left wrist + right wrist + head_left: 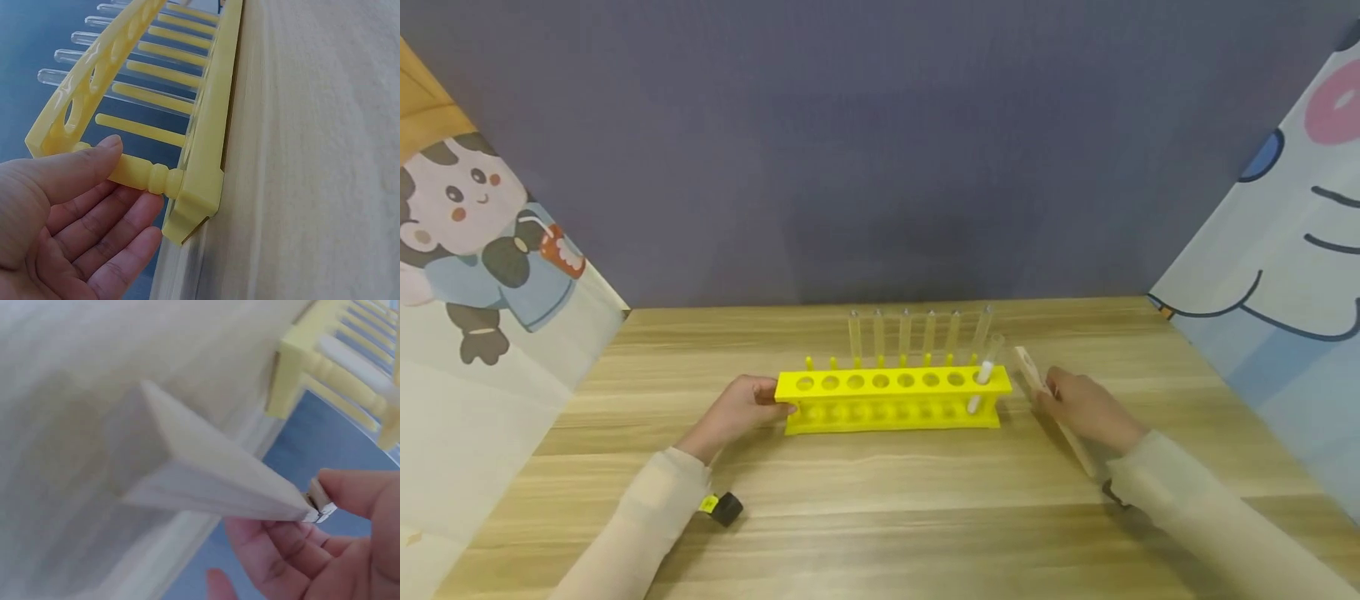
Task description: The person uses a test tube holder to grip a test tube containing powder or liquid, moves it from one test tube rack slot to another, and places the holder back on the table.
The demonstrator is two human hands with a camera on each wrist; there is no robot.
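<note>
A yellow test tube rack (891, 385) stands upright on the table. My left hand (741, 408) grips its left end post; in the left wrist view the thumb lies on the post (134, 172) with the fingers behind it. In the rack's rightmost hole leans a test tube (996, 343) with white material inside. Several clear test tubes (905, 333) stand upside down on the back pegs. To the right of the rack, my right hand (1090, 408) pinches a wooden test tube clamp (206, 469), whose metal part (320, 503) lies by the thumb. The clamp's far end (1025, 360) points toward the rack.
A black and yellow object (724, 508) sits beneath the left forearm. Behind the wooden table (880, 533) rises a dark grey-blue panel (880, 150). Side panels with cartoon prints (497, 225) border the left and right.
</note>
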